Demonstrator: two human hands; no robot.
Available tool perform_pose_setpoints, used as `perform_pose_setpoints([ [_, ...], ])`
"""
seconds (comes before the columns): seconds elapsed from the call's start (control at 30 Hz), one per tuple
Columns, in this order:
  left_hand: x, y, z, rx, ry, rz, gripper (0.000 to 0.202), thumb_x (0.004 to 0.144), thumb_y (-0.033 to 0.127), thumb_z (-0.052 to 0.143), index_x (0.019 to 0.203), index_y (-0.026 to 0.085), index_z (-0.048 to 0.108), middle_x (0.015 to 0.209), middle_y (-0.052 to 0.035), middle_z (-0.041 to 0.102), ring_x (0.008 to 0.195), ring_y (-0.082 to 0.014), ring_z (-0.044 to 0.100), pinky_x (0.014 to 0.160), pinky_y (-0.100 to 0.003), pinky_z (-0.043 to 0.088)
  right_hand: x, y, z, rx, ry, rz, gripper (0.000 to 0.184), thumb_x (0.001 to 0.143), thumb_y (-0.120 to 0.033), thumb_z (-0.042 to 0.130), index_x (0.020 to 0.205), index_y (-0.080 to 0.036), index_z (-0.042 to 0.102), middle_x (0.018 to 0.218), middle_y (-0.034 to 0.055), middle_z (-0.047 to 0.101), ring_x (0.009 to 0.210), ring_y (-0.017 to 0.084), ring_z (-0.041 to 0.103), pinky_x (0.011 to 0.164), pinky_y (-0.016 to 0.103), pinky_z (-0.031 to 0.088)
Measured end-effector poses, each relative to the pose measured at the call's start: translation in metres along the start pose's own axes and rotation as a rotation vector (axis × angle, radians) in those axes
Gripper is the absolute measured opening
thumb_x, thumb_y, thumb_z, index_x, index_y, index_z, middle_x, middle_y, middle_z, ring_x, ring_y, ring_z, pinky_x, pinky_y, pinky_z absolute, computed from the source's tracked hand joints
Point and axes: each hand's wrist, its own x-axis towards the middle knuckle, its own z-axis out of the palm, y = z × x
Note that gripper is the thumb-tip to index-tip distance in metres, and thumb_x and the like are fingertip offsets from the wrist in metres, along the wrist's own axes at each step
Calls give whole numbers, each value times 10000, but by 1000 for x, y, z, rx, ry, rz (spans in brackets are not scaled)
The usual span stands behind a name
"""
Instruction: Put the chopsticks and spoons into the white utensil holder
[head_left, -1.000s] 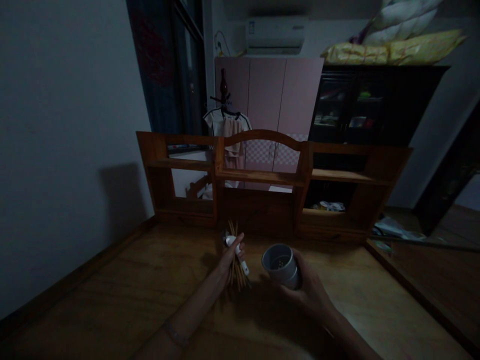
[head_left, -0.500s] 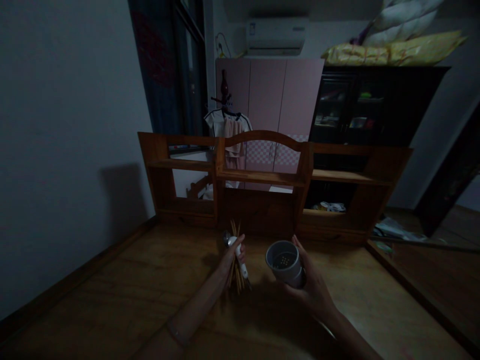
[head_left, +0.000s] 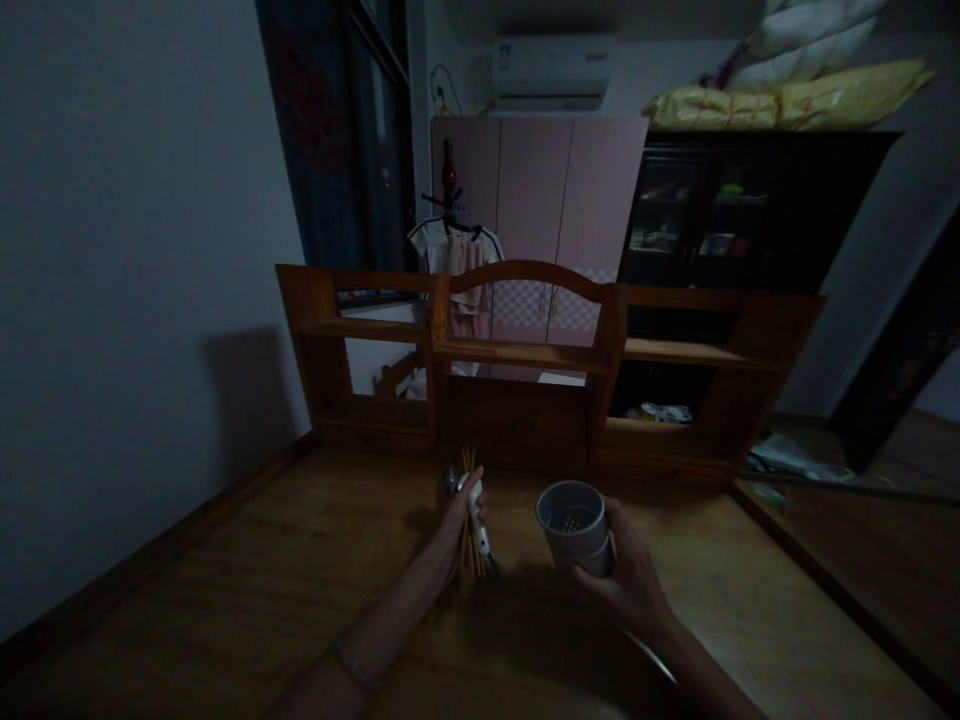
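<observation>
My left hand [head_left: 454,528] is closed around a bundle of wooden chopsticks [head_left: 469,568] together with a white-handled utensil [head_left: 481,538]. A rounded metal end [head_left: 451,478], like a spoon's bowl, sticks out at the far side of that hand. To the right, my right hand [head_left: 637,585] grips a grey utensil holder [head_left: 579,545] by its side and base. The holder's mouth tilts toward me, and small light holes show in its bottom; nothing else is visible inside. Both hands are above the wooden surface [head_left: 300,600].
A low wooden shelf unit [head_left: 517,352] with open compartments stands along the far edge. A white wall [head_left: 150,250] borders the left side. Under my right wrist a thin shiny strip [head_left: 658,660] lies on the wood. A raised wooden edge [head_left: 825,570] runs along the right.
The grey holder has shifted slightly right and turned more upright in my right hand. My left hand, still around the chopsticks and utensil, has moved only a little.
</observation>
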Motion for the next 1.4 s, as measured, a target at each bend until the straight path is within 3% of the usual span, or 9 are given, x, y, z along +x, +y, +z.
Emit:
perform_pose_setpoints([
  [0.2,1,-3,-3,9,-14,-23,455,659,543,745,681,203,443,489,81,438,353,-71,414,337,-191,307,0,-2,-1,-10,-13,-14,587,734,-262,718,1244,-219,430,1153,72,561,1024,259,561,851,343,467],
  [0.4,9,-8,-5,-29,-11,7,447,659,504,762,665,191,443,490,77,453,349,-54,408,340,-176,293,1,-3,0,-20,-10,-25,570,735,-238,695,1243,-224,436,1159,78,545,1048,271,546,870,359,462],
  [0.97,5,-8,-5,9,-6,36,451,677,541,736,657,179,469,485,63,461,369,-61,431,374,-177,332,1,1,0,-34,11,-30,598,748,-269,704,1270,-214,418,1181,90,540,1046,274,550,866,368,468],
  [1.4,0,-4,-3,19,12,-40,464,667,562,730,639,190,454,448,66,430,343,-75,406,348,-190,316,0,1,0,-35,21,-17,613,736,-275,713,1270,-221,418,1181,88,543,1047,279,555,866,372,475],
])
